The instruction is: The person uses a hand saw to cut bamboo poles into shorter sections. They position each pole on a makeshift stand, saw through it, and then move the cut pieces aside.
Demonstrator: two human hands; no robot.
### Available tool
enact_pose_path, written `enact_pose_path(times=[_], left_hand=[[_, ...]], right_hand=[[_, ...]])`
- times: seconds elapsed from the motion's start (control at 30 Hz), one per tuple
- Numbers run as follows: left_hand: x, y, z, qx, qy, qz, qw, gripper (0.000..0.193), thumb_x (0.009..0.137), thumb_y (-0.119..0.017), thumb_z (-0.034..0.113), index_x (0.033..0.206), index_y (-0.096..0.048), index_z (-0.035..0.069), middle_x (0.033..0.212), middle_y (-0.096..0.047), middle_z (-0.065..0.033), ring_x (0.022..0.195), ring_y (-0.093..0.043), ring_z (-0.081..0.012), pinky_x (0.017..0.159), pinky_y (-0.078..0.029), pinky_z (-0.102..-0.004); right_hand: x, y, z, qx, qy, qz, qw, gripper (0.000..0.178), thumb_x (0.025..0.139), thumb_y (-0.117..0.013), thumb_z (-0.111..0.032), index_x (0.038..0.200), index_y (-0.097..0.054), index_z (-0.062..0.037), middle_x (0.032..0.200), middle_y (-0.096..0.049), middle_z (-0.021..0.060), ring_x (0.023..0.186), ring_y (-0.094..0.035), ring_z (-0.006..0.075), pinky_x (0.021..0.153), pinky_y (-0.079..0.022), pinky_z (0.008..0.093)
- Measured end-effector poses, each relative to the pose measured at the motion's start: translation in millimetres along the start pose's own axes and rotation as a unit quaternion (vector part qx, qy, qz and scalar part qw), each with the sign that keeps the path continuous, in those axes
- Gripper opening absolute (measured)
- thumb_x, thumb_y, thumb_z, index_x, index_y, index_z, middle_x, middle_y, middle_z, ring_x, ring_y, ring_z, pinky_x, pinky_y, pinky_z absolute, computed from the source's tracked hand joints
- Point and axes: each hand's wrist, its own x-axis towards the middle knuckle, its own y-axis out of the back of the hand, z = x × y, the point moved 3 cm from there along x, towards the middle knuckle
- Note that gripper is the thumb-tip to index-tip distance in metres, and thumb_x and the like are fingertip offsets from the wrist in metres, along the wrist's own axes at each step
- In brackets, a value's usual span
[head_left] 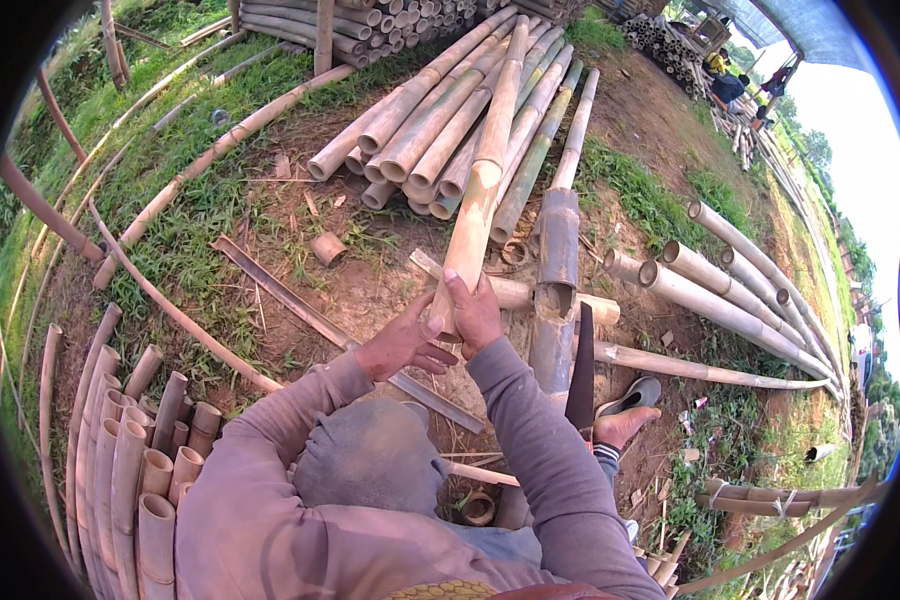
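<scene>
A long pale bamboo pole (469, 235) runs away from me, its near end between my hands and its far part resting over a pile of poles. My right hand (475, 315) wraps round its near end from the right, thumb on top. From the left, my left hand (402, 342) holds the tip, its fingers partly stretched beneath. Just right of them a thick grey-brown bamboo piece (557, 240) with a cut opening lies lengthwise. A dark saw blade (580, 375) stands beside my right forearm, its handle hidden.
A pile of bamboo poles (420, 150) lies ahead. Several long poles (740, 290) fan out at right. Upright cut bamboo tubes (157, 530) crowd the lower left. A split bamboo strip (290, 295) lies on the soil. People (735, 85) are far off at upper right.
</scene>
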Motion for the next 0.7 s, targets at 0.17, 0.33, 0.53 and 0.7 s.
enact_pose_path(times=[0.17,0.33,0.53,0.7], left_hand=[[43.5,48.8,59.7,0.095,-0.115,0.197,0.969,0.065,0.103,-0.071,0.037,0.152,-0.045,0.003,0.101,-0.070,-0.0081,0.068,-0.069,-0.0121,0.055,-0.056,-0.0248],[115.0,168.3,163.0,0.359,-0.159,0.438,0.809,0.075,0.092,-0.079,0.034,0.149,-0.047,-0.003,0.125,-0.070,-0.0221,0.101,-0.073,-0.0280,0.085,-0.059,-0.0384],[185.3,249.7,191.5,0.428,-0.147,0.470,0.758,0.082,0.090,-0.078,0.041,0.153,-0.046,-0.002,0.143,-0.062,-0.0274,0.133,-0.061,-0.0405,0.114,-0.047,-0.0437],[183.4,189.0,113.9,0.475,-0.301,0.483,0.671,0.072,0.090,-0.080,0.039,0.141,-0.056,-0.005,0.142,-0.059,-0.0239,0.135,-0.055,-0.0379,0.115,-0.043,-0.0450]], right_hand=[[-13.2,21.3,8.0,-0.163,0.110,-0.019,0.980,0.064,0.103,-0.071,-0.033,0.152,-0.049,0.0031,0.129,-0.068,0.0218,0.113,-0.068,0.0253,0.097,-0.055,0.0391],[-129.4,104.3,96.3,-0.401,0.053,-0.020,0.914,0.059,0.098,-0.075,-0.032,0.144,-0.057,0.0002,0.124,-0.066,0.0246,0.112,-0.068,0.0374,0.098,-0.055,0.0464],[-253.2,150.5,155.5,-0.484,0.064,0.038,0.872,0.056,0.091,-0.080,-0.028,0.138,-0.062,-0.0029,0.126,-0.066,0.0242,0.117,-0.064,0.0439,0.100,-0.053,0.0508],[-308.8,178.8,120.2,-0.543,0.088,0.181,0.815,0.057,0.083,-0.082,-0.019,0.136,-0.064,-0.0071,0.134,-0.063,0.0178,0.128,-0.059,0.0388,0.111,-0.043,0.0511]])
